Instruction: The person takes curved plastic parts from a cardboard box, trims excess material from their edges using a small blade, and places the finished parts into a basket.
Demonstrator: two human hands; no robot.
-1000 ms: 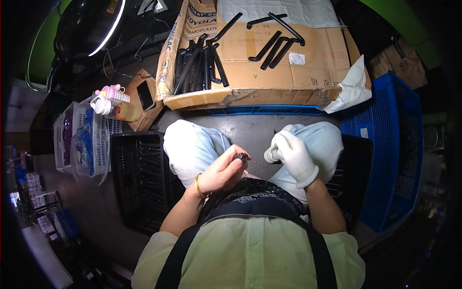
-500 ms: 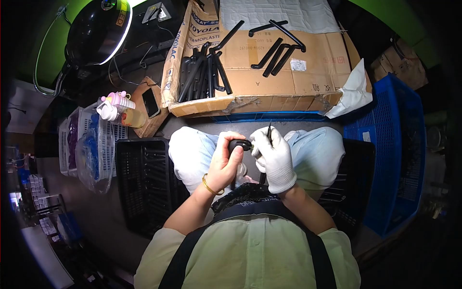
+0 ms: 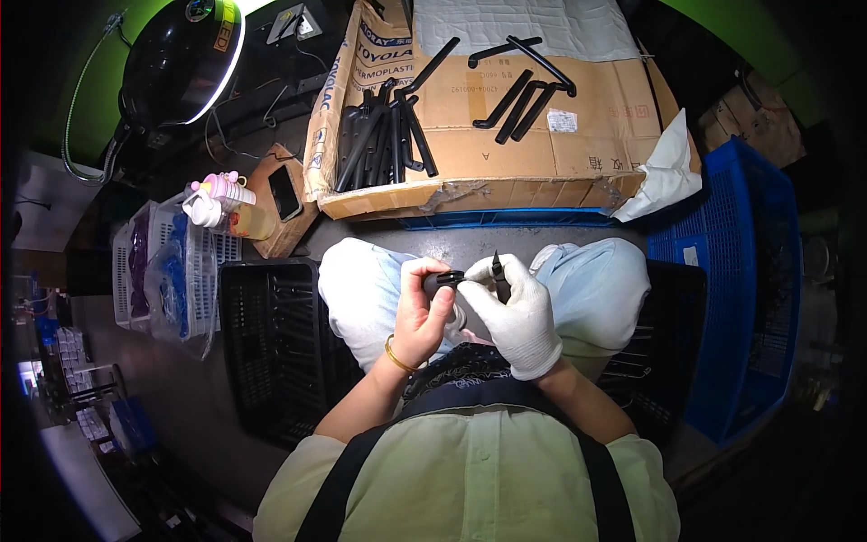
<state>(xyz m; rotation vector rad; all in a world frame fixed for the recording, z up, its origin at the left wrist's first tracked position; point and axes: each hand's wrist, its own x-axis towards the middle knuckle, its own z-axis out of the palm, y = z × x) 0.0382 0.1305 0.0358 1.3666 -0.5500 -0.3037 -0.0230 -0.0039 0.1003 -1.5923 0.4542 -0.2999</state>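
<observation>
White-gloved right hand (image 3: 522,318), curled round pointed tool (image 3: 498,271); bare left hand (image 3: 421,314) beside it, clasping black part (image 3: 441,282)

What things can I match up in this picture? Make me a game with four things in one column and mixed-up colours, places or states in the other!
Things:
1. left hand
2. right hand
3. phone
4. bracelet

Clues:
A. lying on a brown board
B. bare, holding a black part
C. gold-coloured
D. gloved in white, holding a black pointed tool

Right pairs: 1-B, 2-D, 3-A, 4-C
</observation>
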